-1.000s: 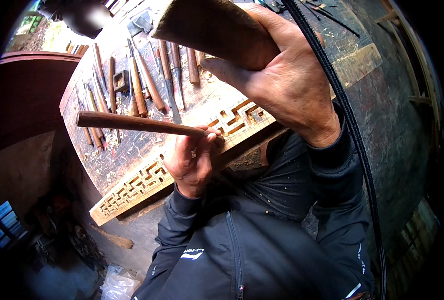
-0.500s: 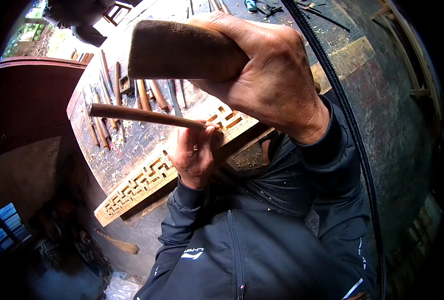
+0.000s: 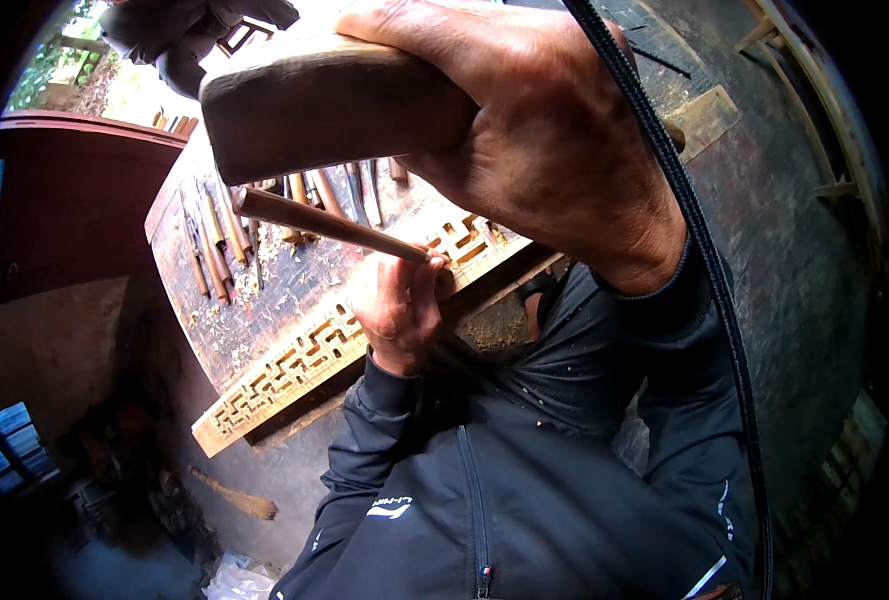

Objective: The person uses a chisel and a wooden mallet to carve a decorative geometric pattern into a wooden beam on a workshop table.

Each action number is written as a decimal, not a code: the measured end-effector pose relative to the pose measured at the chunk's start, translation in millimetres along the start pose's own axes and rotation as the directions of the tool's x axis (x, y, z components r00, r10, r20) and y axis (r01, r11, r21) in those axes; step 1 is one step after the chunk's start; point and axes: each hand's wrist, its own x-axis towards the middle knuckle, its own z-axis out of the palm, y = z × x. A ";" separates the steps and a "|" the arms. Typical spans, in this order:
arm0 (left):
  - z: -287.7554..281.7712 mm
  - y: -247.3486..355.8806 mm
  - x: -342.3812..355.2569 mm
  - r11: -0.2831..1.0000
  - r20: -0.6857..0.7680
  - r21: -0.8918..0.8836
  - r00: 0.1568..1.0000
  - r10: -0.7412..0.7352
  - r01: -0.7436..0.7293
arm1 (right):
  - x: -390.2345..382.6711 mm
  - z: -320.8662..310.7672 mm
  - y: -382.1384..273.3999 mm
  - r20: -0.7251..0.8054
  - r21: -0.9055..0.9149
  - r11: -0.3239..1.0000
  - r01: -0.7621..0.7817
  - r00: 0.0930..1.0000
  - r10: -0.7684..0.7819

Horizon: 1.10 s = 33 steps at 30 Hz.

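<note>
My right hand (image 3: 555, 130), high and close to the view, is closed round a thick, dark wooden mallet (image 3: 335, 105). Below it, my left hand (image 3: 397, 310) grips a chisel (image 3: 325, 223) by its long round wooden handle, whose butt points up and to the left. The mallet's lower edge appears right by that butt; whether they touch I cannot tell. Under my left hand lies a pale wooden board (image 3: 295, 362) carved with an angular fretwork pattern of cut-out slots. The chisel's blade is hidden behind my fingers.
Several wooden-handled carving tools (image 3: 210, 235) lie among shavings on the worn workbench (image 3: 285, 300). A black braided cord (image 3: 710, 260) crosses the view at right. A small broom (image 3: 240, 497) lies on the floor at lower left. A person in dark clothes (image 3: 180, 40) is at the far left.
My right hand and the mallet look larger and further left, and the gap between the mallet and the chisel's butt has narrowed. My left hand keeps its grip on the chisel.
</note>
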 end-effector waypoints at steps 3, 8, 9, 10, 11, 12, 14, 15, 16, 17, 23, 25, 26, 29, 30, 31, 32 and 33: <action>-4.6 4.3 0.4 0.991 0.002 0.111 0.997 0.075 -0.074 | 10.3 -0.8 -3.0 -0.094 0.025 0.996 0.081 0.992 -0.079; -0.6 15.5 6.9 0.974 -0.035 0.155 0.984 0.175 -0.168 | 10.5 -4.4 -11.6 -0.193 -0.019 0.980 0.197 0.961 -0.197; -2.7 17.6 6.5 0.978 -0.017 0.149 0.988 0.151 -0.147 | 10.4 -3.3 -15.4 -0.156 -0.043 0.979 0.197 0.967 -0.201; -3.8 16.5 7.3 0.973 -0.023 0.154 0.983 0.180 -0.174 | 10.2 -2.5 -17.5 -0.151 -0.070 0.976 0.207 0.965 -0.216; -3.6 14.3 8.4 0.967 -0.028 0.157 0.978 0.208 -0.201 | 9.2 -2.3 -19.3 -0.143 -0.099 0.972 0.214 0.963 -0.227; -3.7 12.5 8.7 0.961 -0.033 0.160 0.971 0.235 -0.227 | 9.0 -2.3 -21.6 -0.135 -0.127 0.967 0.222 0.962 -0.239; -3.0 11.7 5.5 0.978 -0.024 0.136 0.986 0.163 -0.158 | 14.7 -11.4 -20.3 -0.182 -0.125 0.957 0.262 0.942 -0.282; -2.5 11.9 4.1 0.985 -0.018 0.122 0.992 0.127 -0.124 | 18.6 -11.7 -16.9 -0.262 -0.046 0.961 0.273 0.925 -0.275; -2.3 12.2 3.5 0.982 -0.021 0.127 0.990 0.140 -0.137 | 24.4 -9.4 -10.8 -0.330 0.025 0.953 0.303 0.902 -0.278; -2.5 12.2 4.8 0.980 -0.027 0.135 0.988 0.154 -0.149 | 28.8 -7.8 -9.0 -0.346 0.082 0.946 0.313 0.899 -0.268; -3.4 14.6 5.3 0.958 0.001 0.190 0.976 0.217 -0.213 | 20.9 -13.9 -10.5 -0.270 0.003 0.983 0.182 0.947 -0.175; -5.4 14.1 3.6 0.961 0.014 0.194 0.980 0.198 -0.197 | 20.5 -9.2 -9.7 -0.283 0.019 0.984 0.179 0.945 -0.167; -4.1 15.0 4.1 0.962 0.011 0.194 0.982 0.191 -0.190 | 19.4 -7.5 -9.6 -0.282 0.018 0.984 0.176 0.945 -0.164; -2.0 15.2 5.7 0.965 0.025 0.192 0.984 0.179 -0.180 | 8.5 -11.6 -26.5 0.005 -0.170 0.968 0.184 0.983 -0.186; -3.5 14.0 6.2 0.965 0.044 0.189 0.983 0.179 -0.184 | 10.3 -12.4 -23.4 -0.033 -0.191 0.967 0.172 0.983 -0.181; -4.5 13.2 6.5 0.964 0.063 0.186 0.982 0.179 -0.188 | 14.2 -14.7 -17.8 -0.072 -0.210 0.965 0.158 0.982 -0.177; -4.1 15.3 6.4 0.961 0.063 0.195 0.981 0.185 -0.194 | 16.6 -17.7 -13.9 -0.104 -0.163 0.976 0.140 0.982 -0.159; -3.5 19.3 6.4 0.958 0.062 0.205 0.980 0.191 -0.200 | 16.7 -20.5 -13.4 -0.176 -0.014 0.996 0.090 0.980 -0.091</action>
